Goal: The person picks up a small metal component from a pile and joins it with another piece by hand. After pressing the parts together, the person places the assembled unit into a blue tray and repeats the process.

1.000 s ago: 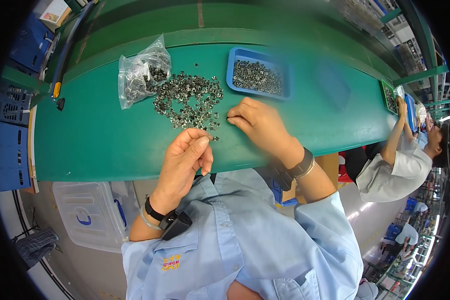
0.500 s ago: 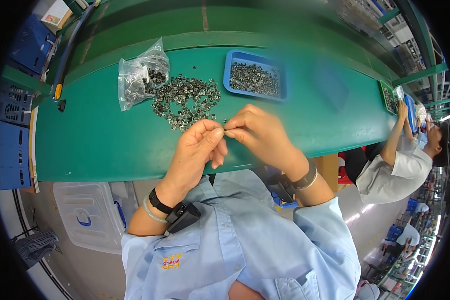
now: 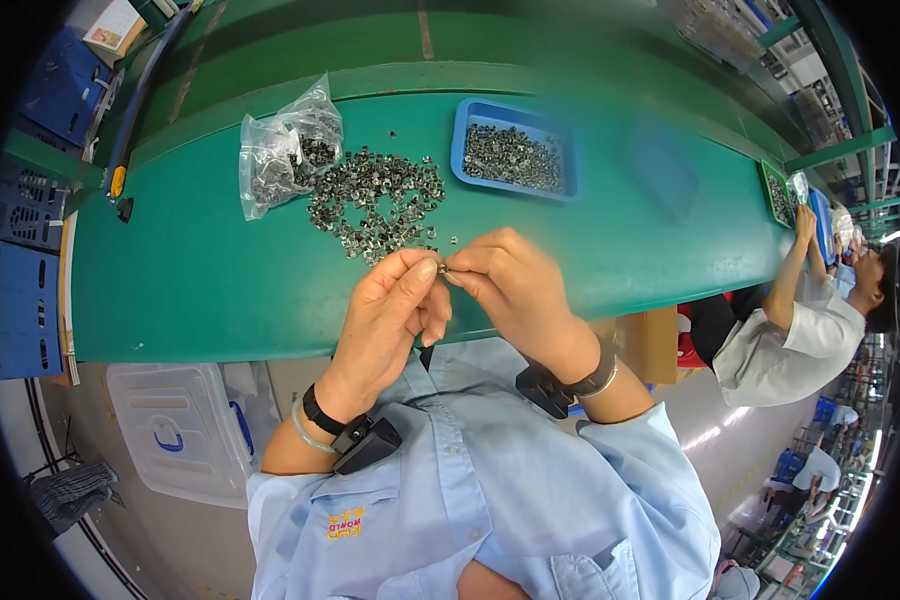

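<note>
My left hand (image 3: 398,300) and my right hand (image 3: 510,275) meet over the near part of the green bench, thumbs and forefingers pinched together. Between the fingertips shows a tiny metal piece (image 3: 443,268), mostly covered, so its exact shape is hard to make out. Just beyond my hands lies a loose pile of small shiny metal parts (image 3: 375,190). Left of that pile, a clear plastic bag (image 3: 270,165) with more such parts lies with its mouth toward them. A blue tray (image 3: 460,170) holding many small metal parts stands beyond my right hand.
The green bench top (image 3: 200,290) ends close to my body. A lidded clear plastic box (image 3: 175,420) stands on the floor at left, near blue crates (image 3: 20,310). On the right, a co-worker (image 3: 790,350) reaches toward a green tray (image 3: 778,195). A cardboard box (image 3: 648,340) sits below the bench edge.
Both hands stay pinched together with a slight shift at the fingertips, and more of the tiny metal piece shows. My right forearm has moved slightly left. The view has shifted a little.
</note>
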Motion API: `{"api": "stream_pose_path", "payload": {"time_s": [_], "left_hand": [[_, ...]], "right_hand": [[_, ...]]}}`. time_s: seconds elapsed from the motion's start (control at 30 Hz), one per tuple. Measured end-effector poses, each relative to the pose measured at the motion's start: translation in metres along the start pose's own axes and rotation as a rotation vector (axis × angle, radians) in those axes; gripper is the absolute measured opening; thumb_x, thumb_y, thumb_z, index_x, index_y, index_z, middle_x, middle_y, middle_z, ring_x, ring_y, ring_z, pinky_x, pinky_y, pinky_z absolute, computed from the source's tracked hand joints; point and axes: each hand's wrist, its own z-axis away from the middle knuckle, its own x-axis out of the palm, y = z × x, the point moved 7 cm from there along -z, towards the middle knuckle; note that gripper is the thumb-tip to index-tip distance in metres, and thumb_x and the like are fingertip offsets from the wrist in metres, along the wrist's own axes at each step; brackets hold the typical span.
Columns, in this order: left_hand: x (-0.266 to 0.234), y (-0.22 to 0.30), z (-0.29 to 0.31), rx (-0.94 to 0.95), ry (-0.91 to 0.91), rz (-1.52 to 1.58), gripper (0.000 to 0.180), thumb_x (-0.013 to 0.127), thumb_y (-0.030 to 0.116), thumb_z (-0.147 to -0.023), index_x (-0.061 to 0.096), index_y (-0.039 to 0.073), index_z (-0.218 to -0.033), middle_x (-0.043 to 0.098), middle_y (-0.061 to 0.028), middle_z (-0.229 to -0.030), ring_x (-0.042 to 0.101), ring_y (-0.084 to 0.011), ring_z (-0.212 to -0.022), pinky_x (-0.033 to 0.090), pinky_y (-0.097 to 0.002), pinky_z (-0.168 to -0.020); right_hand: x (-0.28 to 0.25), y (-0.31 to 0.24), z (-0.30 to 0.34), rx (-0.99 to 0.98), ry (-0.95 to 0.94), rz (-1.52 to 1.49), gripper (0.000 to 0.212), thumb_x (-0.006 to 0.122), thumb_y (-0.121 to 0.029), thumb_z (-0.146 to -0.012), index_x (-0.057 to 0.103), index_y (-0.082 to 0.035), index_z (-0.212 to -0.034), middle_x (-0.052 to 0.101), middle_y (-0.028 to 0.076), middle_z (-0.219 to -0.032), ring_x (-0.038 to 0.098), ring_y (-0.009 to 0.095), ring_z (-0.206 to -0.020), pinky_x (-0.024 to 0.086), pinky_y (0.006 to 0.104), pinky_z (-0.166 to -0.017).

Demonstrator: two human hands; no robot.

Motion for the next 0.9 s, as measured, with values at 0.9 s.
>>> {"api": "stream_pose_path", "payload": {"time_s": [0.9], "left_hand": [[0.020, -0.006, 0.000, 0.050, -0.069, -0.096, 0.015, 0.056, 0.020, -0.095, 0.052, 0.006, -0.092, 0.057, -0.0038, -0.065, 0.050, -0.0101, -0.053, 0.040, -0.0216, -0.049]], "right_hand": [[-0.021, -0.004, 0.017, 0.001, 0.044, -0.042, 0.020, 0.072, -0.001, -0.074, 0.062, -0.008, -0.089, 0.062, 0.005, -0.084, 0.060, 0.021, -0.077, 0.048, 0.0313, -0.063]]}}
